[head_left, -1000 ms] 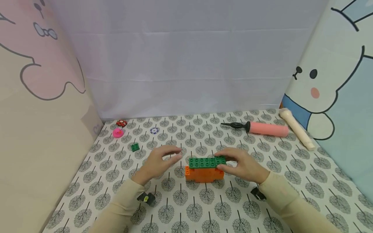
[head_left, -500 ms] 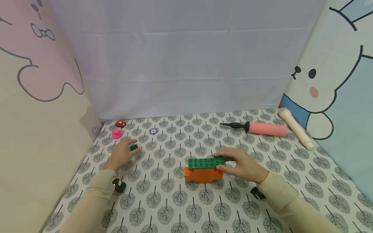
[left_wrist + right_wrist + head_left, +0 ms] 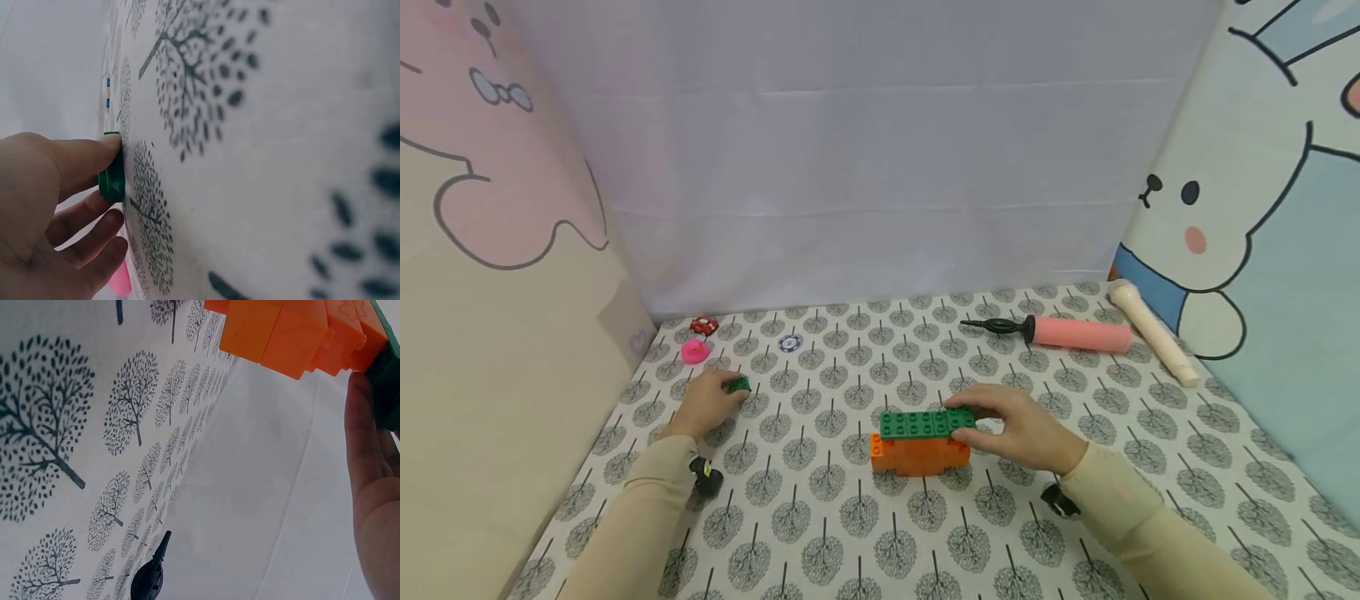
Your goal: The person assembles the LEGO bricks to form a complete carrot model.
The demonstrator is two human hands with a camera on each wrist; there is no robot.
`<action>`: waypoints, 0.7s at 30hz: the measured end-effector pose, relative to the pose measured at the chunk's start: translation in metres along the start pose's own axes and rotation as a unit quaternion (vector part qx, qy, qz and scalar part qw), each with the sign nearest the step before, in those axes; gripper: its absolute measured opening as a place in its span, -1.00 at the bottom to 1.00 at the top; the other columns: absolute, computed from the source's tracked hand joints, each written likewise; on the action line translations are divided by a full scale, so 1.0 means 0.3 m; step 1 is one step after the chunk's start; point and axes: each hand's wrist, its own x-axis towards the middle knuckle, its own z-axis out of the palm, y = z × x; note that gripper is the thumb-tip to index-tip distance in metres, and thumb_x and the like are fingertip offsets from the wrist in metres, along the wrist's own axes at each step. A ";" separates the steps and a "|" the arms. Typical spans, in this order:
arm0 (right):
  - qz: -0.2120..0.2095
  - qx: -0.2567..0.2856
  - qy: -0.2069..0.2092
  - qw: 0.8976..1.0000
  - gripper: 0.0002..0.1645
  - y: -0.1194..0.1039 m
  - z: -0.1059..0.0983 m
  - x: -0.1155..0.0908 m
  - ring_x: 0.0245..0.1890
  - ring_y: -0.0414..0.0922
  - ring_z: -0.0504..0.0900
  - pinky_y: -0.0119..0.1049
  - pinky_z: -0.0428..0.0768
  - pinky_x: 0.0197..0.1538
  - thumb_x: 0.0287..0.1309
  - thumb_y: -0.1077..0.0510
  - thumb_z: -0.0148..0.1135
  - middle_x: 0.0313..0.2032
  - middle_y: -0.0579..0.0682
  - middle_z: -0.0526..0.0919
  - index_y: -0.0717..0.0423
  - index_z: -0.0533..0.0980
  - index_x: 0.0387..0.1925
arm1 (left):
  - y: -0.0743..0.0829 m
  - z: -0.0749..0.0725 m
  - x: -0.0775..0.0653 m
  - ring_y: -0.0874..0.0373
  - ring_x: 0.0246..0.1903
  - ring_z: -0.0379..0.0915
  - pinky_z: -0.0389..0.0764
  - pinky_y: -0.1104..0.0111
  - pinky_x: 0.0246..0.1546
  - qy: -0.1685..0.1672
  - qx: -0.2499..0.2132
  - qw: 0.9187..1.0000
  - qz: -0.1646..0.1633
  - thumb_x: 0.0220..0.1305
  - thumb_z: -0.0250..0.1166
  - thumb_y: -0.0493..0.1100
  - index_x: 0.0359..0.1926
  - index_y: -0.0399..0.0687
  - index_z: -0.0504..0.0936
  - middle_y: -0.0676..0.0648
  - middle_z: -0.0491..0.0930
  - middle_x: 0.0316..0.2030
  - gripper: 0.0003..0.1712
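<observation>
My left hand (image 3: 706, 404) pinches a small green toy brick (image 3: 112, 175) between thumb and index finger, low at the tablecloth on the left. The other fingers of that hand are loosely bent in the left wrist view. In the middle stands a block build of orange bricks (image 3: 921, 456) topped by a row of green bricks (image 3: 913, 425). My right hand (image 3: 1022, 425) holds the right end of that green row between thumb and fingers. From the right wrist view, its fingers lie along the green brick (image 3: 386, 394) beside the orange ones.
Behind the left hand lie a pink toy duck (image 3: 694, 351), a red toy car (image 3: 703, 325) and a blue-and-white chip (image 3: 790, 342). A pink hand pump (image 3: 1078, 334) with a black nozzle and a cream stick-like object (image 3: 1153, 332) lie at the back right.
My left hand has moved from beside the block build out to the left and closed its fingers on the small green brick. My right hand has kept its hold on the build.
</observation>
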 end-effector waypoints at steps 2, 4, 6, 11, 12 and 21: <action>0.001 -0.002 -0.001 1.000 -0.53 -0.001 0.000 0.001 -0.07 -0.25 0.66 -0.30 0.68 0.02 0.21 0.15 0.39 0.03 0.04 0.66 0.07 0.57 0.16 | 0.002 0.000 -0.004 -0.37 0.16 0.39 0.44 -0.20 0.18 -0.003 0.001 1.000 0.002 0.34 0.31 -0.13 0.19 -0.39 0.53 -0.44 0.49 0.14 -0.48; 0.001 -0.004 -0.001 1.000 -0.53 -0.001 0.000 0.001 -0.07 -0.25 0.66 -0.30 0.68 0.03 0.21 0.15 0.39 0.03 0.02 0.66 0.07 0.57 0.16 | 0.016 -0.002 -0.011 -0.34 0.12 0.43 0.51 -0.18 0.12 -0.007 -0.005 1.000 0.009 0.35 0.31 -0.09 0.20 -0.36 0.54 -0.41 0.52 0.12 -0.47; 0.001 -0.005 0.000 1.000 -0.53 -0.001 -0.001 0.001 -0.08 -0.25 0.66 -0.29 0.68 0.03 0.21 0.16 0.39 0.03 0.00 0.66 0.07 0.57 0.16 | 0.043 -0.003 -0.023 -0.30 0.09 0.48 0.55 -0.15 0.07 -0.012 -0.021 1.000 0.018 0.35 0.31 -0.06 0.23 -0.30 0.53 -0.36 0.55 0.11 -0.46; 0.007 -0.008 -0.001 1.000 -0.52 -0.001 0.000 0.001 -0.08 -0.26 0.67 -0.31 0.68 0.03 0.20 0.15 0.40 0.02 -0.06 0.66 0.09 0.57 0.16 | 0.176 0.018 -0.073 -0.18 0.08 0.51 0.56 -0.07 0.13 -0.001 -0.082 0.994 0.076 0.32 0.34 -0.08 0.23 -0.21 0.54 -0.22 0.60 0.07 -0.48; 0.008 -0.009 -0.001 1.000 -0.52 -0.002 0.001 0.001 -0.08 -0.26 0.67 -0.31 0.68 0.03 0.20 0.15 0.40 0.02 -0.08 0.66 0.10 0.57 0.15 | 0.209 0.025 -0.086 -0.15 0.07 0.52 0.56 -0.05 0.15 0.006 -0.088 0.992 0.094 0.31 0.36 -0.09 0.21 -0.20 0.56 -0.18 0.60 0.05 -0.50; 0.005 -0.016 0.002 1.000 -0.52 -0.002 0.000 0.003 -0.09 -0.26 0.66 -0.30 0.69 0.02 0.20 0.16 0.40 0.02 -0.07 0.66 0.15 0.57 0.15 | 0.473 0.062 -0.191 0.14 -0.02 0.57 0.63 0.23 0.09 0.034 -0.147 0.959 0.239 0.25 0.42 -0.08 0.11 -0.06 0.67 0.04 0.62 -0.01 -0.58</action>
